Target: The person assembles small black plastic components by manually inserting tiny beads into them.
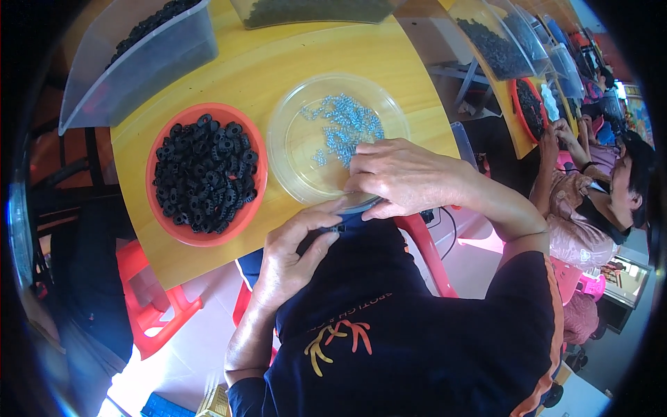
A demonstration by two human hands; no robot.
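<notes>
Left hand [292, 249] pinches a small black part [338, 228]; I cannot tell the right hand's [406, 177] grip over the clear round dish [288, 153].

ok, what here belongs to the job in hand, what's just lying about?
Likely job:
small black part, in the left hand
clear round dish, right hand over its edge
shiny bluish pieces in it
red bowl of black parts

Likely lying about:
clear bin, upper left
red stool, lower left
blue basket, bottom edge
</notes>
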